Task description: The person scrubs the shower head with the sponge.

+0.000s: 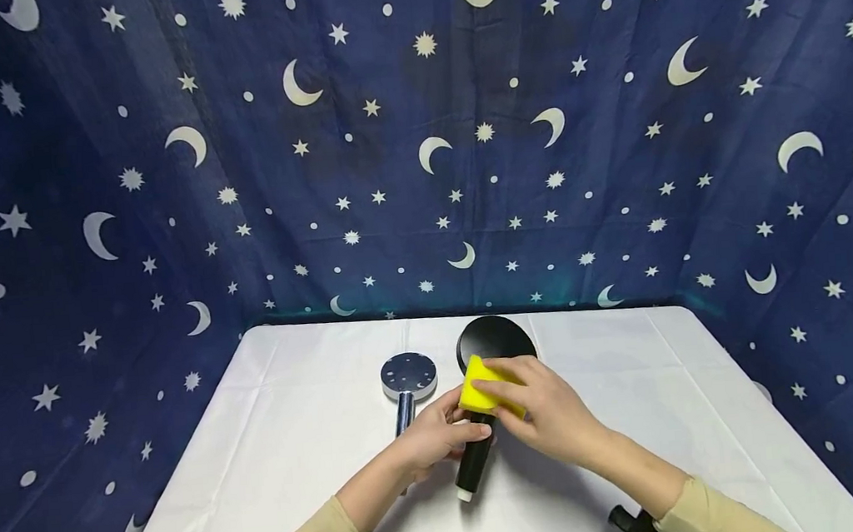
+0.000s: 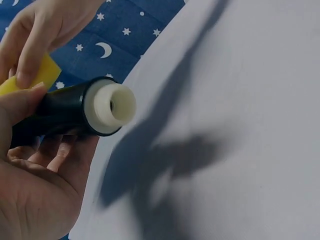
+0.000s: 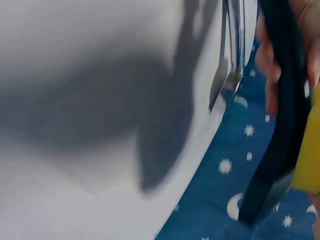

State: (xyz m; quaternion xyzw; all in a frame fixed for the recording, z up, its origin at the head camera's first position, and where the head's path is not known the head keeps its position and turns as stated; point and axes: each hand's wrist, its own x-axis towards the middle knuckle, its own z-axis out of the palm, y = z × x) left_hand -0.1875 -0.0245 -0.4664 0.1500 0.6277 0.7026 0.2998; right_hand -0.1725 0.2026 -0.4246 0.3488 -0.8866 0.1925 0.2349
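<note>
A black shower head (image 1: 494, 337) with a round, flat face is held over the table, its handle slanting down toward me. My left hand (image 1: 437, 436) grips that handle, thumb on top and fingers beneath. At the handle's lower end a white hollow connector (image 2: 116, 104) points outward in the left wrist view. With my right hand (image 1: 546, 407) I hold a yellow sponge (image 1: 474, 387) against the upper handle, just below the head. In the right wrist view the sponge (image 3: 310, 150) lies along the black handle (image 3: 287, 100).
A chrome shower head (image 1: 408, 374) lies on the white-covered table (image 1: 320, 441), left of the black one, its handle partly behind my left hand. A dark blue curtain (image 1: 388, 160) with moons and stars surrounds the table's back and sides.
</note>
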